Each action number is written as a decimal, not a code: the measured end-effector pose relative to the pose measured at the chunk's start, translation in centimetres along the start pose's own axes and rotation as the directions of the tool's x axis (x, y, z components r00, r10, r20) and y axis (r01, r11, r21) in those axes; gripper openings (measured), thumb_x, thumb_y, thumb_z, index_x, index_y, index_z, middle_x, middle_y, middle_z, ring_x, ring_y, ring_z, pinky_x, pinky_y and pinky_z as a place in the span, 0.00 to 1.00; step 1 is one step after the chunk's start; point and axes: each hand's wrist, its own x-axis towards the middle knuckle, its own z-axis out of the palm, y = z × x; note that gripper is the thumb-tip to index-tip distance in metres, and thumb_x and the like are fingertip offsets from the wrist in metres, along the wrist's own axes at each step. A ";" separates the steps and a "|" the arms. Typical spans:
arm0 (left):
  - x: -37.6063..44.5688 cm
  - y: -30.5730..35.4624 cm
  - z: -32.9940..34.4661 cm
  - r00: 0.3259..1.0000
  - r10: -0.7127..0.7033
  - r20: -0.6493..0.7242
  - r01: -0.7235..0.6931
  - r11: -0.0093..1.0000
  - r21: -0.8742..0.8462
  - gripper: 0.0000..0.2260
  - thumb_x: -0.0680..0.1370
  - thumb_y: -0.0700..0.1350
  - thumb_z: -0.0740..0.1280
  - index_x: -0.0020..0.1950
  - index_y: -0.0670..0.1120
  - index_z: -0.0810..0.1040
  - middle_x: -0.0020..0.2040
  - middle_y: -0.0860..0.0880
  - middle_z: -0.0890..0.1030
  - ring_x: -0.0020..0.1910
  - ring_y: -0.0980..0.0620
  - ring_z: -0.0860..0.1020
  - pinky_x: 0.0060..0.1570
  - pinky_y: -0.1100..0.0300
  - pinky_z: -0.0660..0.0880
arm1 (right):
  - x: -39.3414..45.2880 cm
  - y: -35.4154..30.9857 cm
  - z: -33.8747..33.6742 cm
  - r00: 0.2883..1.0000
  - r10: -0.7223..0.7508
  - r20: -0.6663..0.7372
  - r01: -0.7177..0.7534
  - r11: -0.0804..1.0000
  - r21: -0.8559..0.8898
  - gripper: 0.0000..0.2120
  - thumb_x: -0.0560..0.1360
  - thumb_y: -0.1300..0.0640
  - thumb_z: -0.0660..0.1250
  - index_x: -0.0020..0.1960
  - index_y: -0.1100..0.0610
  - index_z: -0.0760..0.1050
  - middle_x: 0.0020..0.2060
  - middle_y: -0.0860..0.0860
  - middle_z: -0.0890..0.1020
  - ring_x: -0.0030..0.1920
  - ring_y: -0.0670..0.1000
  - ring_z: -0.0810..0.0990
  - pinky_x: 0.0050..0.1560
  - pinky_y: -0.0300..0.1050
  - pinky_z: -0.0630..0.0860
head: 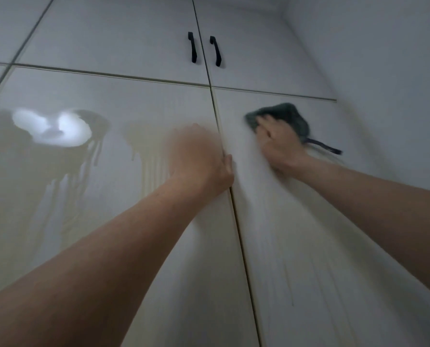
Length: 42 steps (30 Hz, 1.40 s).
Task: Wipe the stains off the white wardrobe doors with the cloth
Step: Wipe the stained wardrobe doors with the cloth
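Observation:
I look up at glossy white wardrobe doors. My right hand [280,144] presses a dark green cloth [287,113] flat against the upper part of the right door [321,221]; a dark loop hangs from the cloth at its right. My left hand [201,156] lies flat on the left door [108,221], fingers spread, thumb at the gap between the two doors. Yellowish drip stains [148,156] run down the left door just left of that hand. Fainter vertical streaks [286,259] show on the right door below the cloth. Both hands are motion-blurred.
Above the two tall doors sit upper cabinet doors with two black handles [205,48] side by side. A white side wall [384,58] meets the wardrobe at the right. A bright light reflection and dark shadow show on the left door [51,128].

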 end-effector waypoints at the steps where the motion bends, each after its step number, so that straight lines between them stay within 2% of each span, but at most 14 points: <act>1: 0.0 0.1 0.0 1.000 -0.010 0.002 0.010 1.000 -0.009 0.30 0.81 0.60 0.50 0.75 0.41 0.62 0.75 0.38 0.63 0.74 0.39 0.61 0.75 0.41 0.54 | -0.3 -0.9 -0.2 0.993 -0.112 0.036 0.110 0.993 0.052 0.21 0.84 0.54 0.52 0.75 0.56 0.66 0.76 0.54 0.65 0.75 0.55 0.62 0.76 0.46 0.52; 4: -0.2 0.5 0.2 0.999 -0.039 0.028 0.040 0.998 -0.044 0.31 0.81 0.59 0.49 0.78 0.40 0.56 0.79 0.37 0.56 0.78 0.39 0.53 0.76 0.40 0.48 | 0.0 0.5 -1.3 0.976 -0.187 0.115 0.171 0.976 0.134 0.21 0.85 0.55 0.52 0.76 0.55 0.65 0.75 0.50 0.66 0.76 0.50 0.60 0.73 0.38 0.49; 7: -0.3 0.8 0.4 0.998 -0.047 0.047 0.051 0.996 -0.076 0.32 0.82 0.57 0.48 0.80 0.39 0.52 0.80 0.37 0.51 0.79 0.38 0.49 0.77 0.40 0.46 | 2.0 6.9 -3.0 0.980 0.167 0.107 -0.164 0.986 -0.037 0.21 0.83 0.60 0.50 0.73 0.65 0.63 0.73 0.61 0.67 0.71 0.63 0.67 0.73 0.53 0.60; 9: -0.3 0.7 0.6 0.998 -0.050 0.037 0.053 0.995 -0.080 0.32 0.82 0.58 0.48 0.80 0.39 0.51 0.80 0.37 0.51 0.79 0.38 0.49 0.77 0.41 0.46 | 1.8 10.1 -3.5 0.910 0.410 0.061 -0.401 0.908 -0.119 0.23 0.82 0.58 0.48 0.75 0.64 0.59 0.75 0.62 0.62 0.73 0.64 0.63 0.74 0.57 0.59; 12: -0.4 0.6 0.8 0.998 -0.060 0.000 0.059 0.992 -0.113 0.31 0.82 0.58 0.50 0.78 0.39 0.55 0.79 0.38 0.53 0.78 0.38 0.50 0.77 0.41 0.47 | 0.8 10.2 -3.1 0.872 0.489 0.018 -0.478 0.859 -0.181 0.25 0.82 0.55 0.46 0.78 0.59 0.55 0.77 0.58 0.57 0.75 0.63 0.58 0.76 0.57 0.54; 16: -0.4 0.8 0.8 0.998 -0.052 -0.040 0.046 0.990 -0.136 0.28 0.81 0.57 0.51 0.75 0.40 0.60 0.77 0.42 0.54 0.78 0.42 0.49 0.77 0.43 0.44 | 2.3 5.9 -2.4 0.989 0.122 0.079 -0.110 0.984 -0.143 0.19 0.82 0.61 0.52 0.72 0.65 0.64 0.72 0.60 0.67 0.71 0.61 0.67 0.71 0.54 0.61; 19: -0.5 0.6 1.0 0.996 -0.066 -0.055 0.058 0.989 -0.138 0.27 0.81 0.58 0.52 0.73 0.41 0.63 0.73 0.43 0.60 0.74 0.42 0.56 0.75 0.44 0.51 | 3.0 4.4 -2.1 0.973 -0.175 0.149 0.179 0.984 -0.009 0.21 0.84 0.59 0.53 0.76 0.60 0.63 0.76 0.57 0.63 0.75 0.57 0.62 0.76 0.51 0.54; 21: -0.8 0.5 1.0 0.996 -0.067 -0.052 0.060 0.990 -0.129 0.27 0.81 0.59 0.51 0.73 0.42 0.63 0.71 0.43 0.63 0.72 0.42 0.60 0.74 0.44 0.54 | 3.3 6.4 -2.9 0.979 -0.104 0.173 0.121 0.989 -0.090 0.23 0.84 0.54 0.51 0.77 0.61 0.61 0.77 0.57 0.62 0.75 0.57 0.62 0.76 0.50 0.55; 23: -0.9 0.3 1.2 0.996 -0.059 -0.063 0.052 0.992 -0.113 0.27 0.81 0.60 0.50 0.73 0.43 0.63 0.70 0.43 0.64 0.71 0.42 0.62 0.73 0.44 0.55 | 2.9 9.6 -4.1 0.972 0.170 0.160 -0.137 0.970 -0.199 0.26 0.82 0.51 0.46 0.76 0.61 0.60 0.76 0.57 0.61 0.76 0.57 0.60 0.74 0.53 0.57; 27: -0.9 0.4 1.3 0.996 -0.063 -0.061 0.055 0.990 -0.131 0.27 0.81 0.59 0.50 0.74 0.42 0.62 0.71 0.43 0.64 0.71 0.42 0.62 0.74 0.44 0.53 | 0.4 11.4 -4.2 0.909 0.403 0.101 -0.357 0.882 -0.309 0.22 0.82 0.58 0.45 0.76 0.57 0.59 0.76 0.54 0.61 0.75 0.57 0.56 0.71 0.59 0.55; 32: -0.9 0.5 1.2 0.997 -0.066 -0.048 0.059 0.989 -0.135 0.27 0.81 0.59 0.51 0.73 0.42 0.62 0.71 0.41 0.64 0.71 0.40 0.62 0.74 0.44 0.54 | -2.4 3.2 -2.4 0.990 0.099 0.098 -0.077 0.975 -0.207 0.23 0.82 0.49 0.48 0.76 0.49 0.61 0.76 0.50 0.61 0.74 0.57 0.59 0.68 0.54 0.58; 37: -0.9 0.8 0.9 0.996 -0.079 -0.040 0.074 0.990 -0.120 0.28 0.81 0.59 0.50 0.74 0.41 0.61 0.72 0.41 0.64 0.71 0.40 0.61 0.74 0.43 0.53 | -6.6 -0.3 -1.5 0.981 -0.149 0.123 0.166 0.977 -0.133 0.23 0.81 0.40 0.49 0.76 0.36 0.56 0.76 0.42 0.59 0.70 0.54 0.59 0.72 0.52 0.54; 40: -0.9 0.7 1.1 0.996 -0.080 -0.047 0.073 0.988 -0.138 0.28 0.81 0.58 0.51 0.75 0.41 0.59 0.74 0.41 0.62 0.73 0.40 0.60 0.75 0.43 0.51 | -4.9 4.6 -2.6 0.991 0.125 0.057 -0.111 0.974 -0.198 0.26 0.80 0.38 0.48 0.77 0.39 0.56 0.76 0.47 0.59 0.72 0.61 0.60 0.73 0.54 0.53; 42: -1.0 0.6 1.4 0.994 -0.083 -0.065 0.073 0.986 -0.150 0.28 0.81 0.59 0.51 0.75 0.41 0.59 0.74 0.42 0.62 0.73 0.41 0.60 0.75 0.43 0.51 | -5.0 6.7 -3.4 0.905 0.423 0.051 -0.412 0.900 -0.145 0.25 0.81 0.39 0.48 0.77 0.39 0.55 0.76 0.48 0.57 0.73 0.61 0.57 0.73 0.57 0.51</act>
